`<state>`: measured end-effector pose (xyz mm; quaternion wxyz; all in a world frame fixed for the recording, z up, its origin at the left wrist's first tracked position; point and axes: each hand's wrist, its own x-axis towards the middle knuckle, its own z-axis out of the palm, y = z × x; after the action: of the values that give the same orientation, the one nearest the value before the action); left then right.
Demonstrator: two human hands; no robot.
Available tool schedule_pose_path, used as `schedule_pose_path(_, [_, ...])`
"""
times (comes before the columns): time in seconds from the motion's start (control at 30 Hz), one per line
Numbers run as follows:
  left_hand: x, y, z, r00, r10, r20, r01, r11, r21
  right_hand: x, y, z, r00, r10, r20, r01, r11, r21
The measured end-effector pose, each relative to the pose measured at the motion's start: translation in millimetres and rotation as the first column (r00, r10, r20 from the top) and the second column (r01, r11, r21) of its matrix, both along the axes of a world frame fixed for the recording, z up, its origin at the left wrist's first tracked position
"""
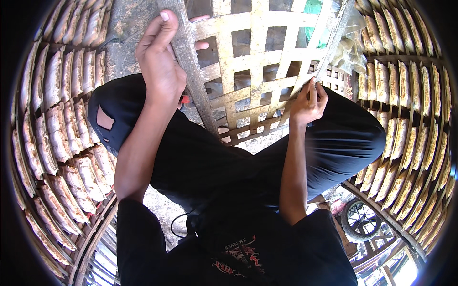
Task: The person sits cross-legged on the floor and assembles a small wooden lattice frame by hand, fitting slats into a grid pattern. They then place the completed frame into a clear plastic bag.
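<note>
The left hand [161,66] grips the panel [255,58] by its left rail [194,71]; the right hand [309,104] curls at the panel's right edge, hold unclear. Even support should limit twisting.

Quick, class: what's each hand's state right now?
Left hand: partly behind the left bar of the lattice; can't tell whether its grip is closed.
Right hand: closed, at the right bar; anything pinched can't be made out.

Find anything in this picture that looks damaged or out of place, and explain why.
The black trousers have a hole near the left knee: skin shows through it, whereas the visible cloth over the right knee looks whole.
</note>
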<state>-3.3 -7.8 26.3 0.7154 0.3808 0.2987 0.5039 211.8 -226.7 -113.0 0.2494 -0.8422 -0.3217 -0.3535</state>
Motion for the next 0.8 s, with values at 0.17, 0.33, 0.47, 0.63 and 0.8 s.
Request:
schedule_pose_path(0.17, [5,-4,-1,1.0,-0.01,-0.022,0.01,1.0,-0.011,-2,0,-5,0.998,0.045,-0.033,-0.046,0.999,-0.02])
schedule_pose_path(0.33, [8,-4,-8,0.993,-0.015,-0.114,0.017,1.0,0.012,-4,-2,-7,0.998,0.055,-0.035,-0.056,0.998,-0.024])
schedule_pose_path(0.47, [11,-5,-7,0.993,-0.014,-0.116,0.015,1.0,0.006,-5,-5,-15,0.993,0.039,-0.113,-0.036,0.999,0.022])
schedule_pose_path(0.63, [15,-9,-8,0.998,0.015,-0.063,-0.015,1.0,-0.005,-9,-8,-29,0.97,0.062,-0.235,-0.032,0.991,0.128])
schedule_pose_path(0.8, [19,-10,-14,0.99,0.005,-0.14,-0.001,1.0,0.026,-20,-13,-23,0.956,0.028,-0.293,0.008,0.993,0.121])
